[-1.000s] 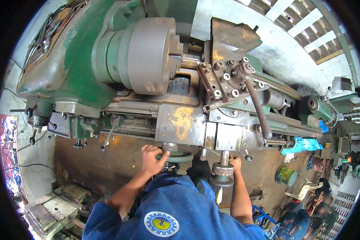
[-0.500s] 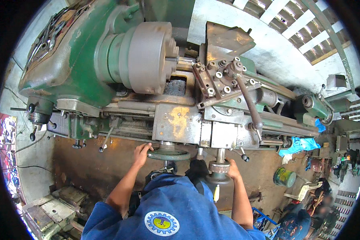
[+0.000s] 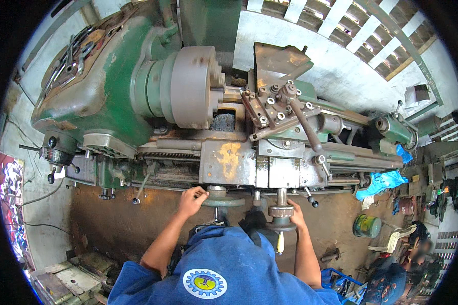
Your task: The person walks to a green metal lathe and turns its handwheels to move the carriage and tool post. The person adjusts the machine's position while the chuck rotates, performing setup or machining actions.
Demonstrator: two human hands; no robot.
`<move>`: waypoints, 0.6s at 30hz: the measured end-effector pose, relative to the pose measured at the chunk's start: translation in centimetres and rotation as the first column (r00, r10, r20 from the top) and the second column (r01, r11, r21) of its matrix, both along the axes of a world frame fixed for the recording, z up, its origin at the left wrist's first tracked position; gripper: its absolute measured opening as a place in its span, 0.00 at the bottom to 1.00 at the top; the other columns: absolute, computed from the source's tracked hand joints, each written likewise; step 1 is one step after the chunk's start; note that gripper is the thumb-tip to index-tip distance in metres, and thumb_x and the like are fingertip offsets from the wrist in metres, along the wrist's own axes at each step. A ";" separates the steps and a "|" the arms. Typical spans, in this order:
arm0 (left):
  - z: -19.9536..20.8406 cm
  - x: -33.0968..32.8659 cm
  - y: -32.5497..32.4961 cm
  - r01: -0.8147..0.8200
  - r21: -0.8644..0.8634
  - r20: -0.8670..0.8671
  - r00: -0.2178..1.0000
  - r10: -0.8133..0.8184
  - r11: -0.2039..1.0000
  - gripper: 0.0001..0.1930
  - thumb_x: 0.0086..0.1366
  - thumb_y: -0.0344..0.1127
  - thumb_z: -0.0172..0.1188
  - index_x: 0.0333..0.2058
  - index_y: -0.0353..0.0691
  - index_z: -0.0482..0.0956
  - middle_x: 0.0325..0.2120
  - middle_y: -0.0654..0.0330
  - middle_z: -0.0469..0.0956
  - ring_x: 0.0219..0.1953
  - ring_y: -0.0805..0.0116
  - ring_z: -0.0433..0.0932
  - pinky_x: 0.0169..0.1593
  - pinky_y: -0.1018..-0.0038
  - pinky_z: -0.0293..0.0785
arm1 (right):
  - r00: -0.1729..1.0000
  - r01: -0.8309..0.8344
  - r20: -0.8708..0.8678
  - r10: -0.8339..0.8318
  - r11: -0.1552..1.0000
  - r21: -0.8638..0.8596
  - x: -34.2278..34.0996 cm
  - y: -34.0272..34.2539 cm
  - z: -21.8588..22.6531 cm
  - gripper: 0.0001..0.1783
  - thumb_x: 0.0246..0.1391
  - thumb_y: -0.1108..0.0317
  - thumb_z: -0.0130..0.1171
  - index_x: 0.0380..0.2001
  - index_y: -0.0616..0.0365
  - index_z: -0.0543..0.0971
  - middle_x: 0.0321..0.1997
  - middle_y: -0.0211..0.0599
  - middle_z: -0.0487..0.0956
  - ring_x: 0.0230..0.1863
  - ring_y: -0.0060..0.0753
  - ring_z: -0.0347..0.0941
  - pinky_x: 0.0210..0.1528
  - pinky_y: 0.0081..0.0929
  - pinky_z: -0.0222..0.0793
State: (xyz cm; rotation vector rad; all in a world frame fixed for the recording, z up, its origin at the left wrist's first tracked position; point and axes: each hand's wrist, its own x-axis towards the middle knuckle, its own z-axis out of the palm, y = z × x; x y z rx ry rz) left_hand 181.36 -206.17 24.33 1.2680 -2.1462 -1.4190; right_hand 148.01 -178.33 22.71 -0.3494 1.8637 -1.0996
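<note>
A green metal lathe fills the upper part of the head view. My left hand (image 3: 192, 202) is closed on the left rim of the large carriage handwheel (image 3: 226, 202), its fingertips over the top edge. To the right, my right hand (image 3: 297, 214) curls round the right side of the smaller cross-slide handwheel (image 3: 281, 223); some of its fingers are hidden behind the wheel. A pale handle (image 3: 280, 243) points toward me from that wheel. Above the carriage (image 3: 229, 161) stands the tool post (image 3: 277, 104), facing the grey chuck (image 3: 192, 87), whose surface looks smeared as if spinning.
Wrenches and other tools (image 3: 71, 63) lie on the headstock. Metal chips (image 3: 222, 122) sit in the bed gap. The tailstock (image 3: 397, 129) is at the right end. Blue plastic (image 3: 381, 184) hangs below it, near a green bucket (image 3: 367, 226). Another person (image 3: 389, 282) is at lower right.
The whole view has shifted slightly, with the lathe lower in it. My left hand has moved a little right over its handwheel's rim. My right hand stays on its wheel.
</note>
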 end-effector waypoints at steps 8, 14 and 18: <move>-0.8 0.2 -0.3 0.013 0.016 -0.019 1.000 -0.013 1.000 0.18 0.63 0.46 0.63 0.32 0.33 0.83 0.27 0.50 0.83 0.31 0.58 0.84 0.39 0.65 0.77 | 0.880 0.421 0.372 -0.296 0.848 -0.322 1.9 2.1 0.0 0.25 0.69 0.59 0.54 0.61 0.66 0.74 0.58 0.48 0.80 0.56 0.35 0.77 0.55 0.27 0.73; -1.7 0.0 0.3 -0.054 -0.066 -0.110 0.993 0.046 0.996 0.15 0.60 0.42 0.62 0.30 0.31 0.82 0.23 0.51 0.82 0.28 0.60 0.83 0.35 0.67 0.76 | 0.769 0.619 0.363 -0.526 0.754 -0.221 1.3 1.8 -1.9 0.22 0.71 0.60 0.50 0.57 0.66 0.77 0.55 0.46 0.81 0.51 0.31 0.78 0.50 0.25 0.73; -1.6 0.2 0.3 -0.048 -0.091 -0.068 0.997 0.042 0.995 0.15 0.59 0.40 0.61 0.28 0.30 0.82 0.21 0.50 0.80 0.27 0.60 0.82 0.33 0.67 0.75 | 0.892 0.394 0.314 -0.327 0.901 -0.181 1.2 1.2 -2.9 0.17 0.70 0.59 0.52 0.49 0.60 0.82 0.45 0.36 0.85 0.31 0.19 0.77 0.39 0.22 0.72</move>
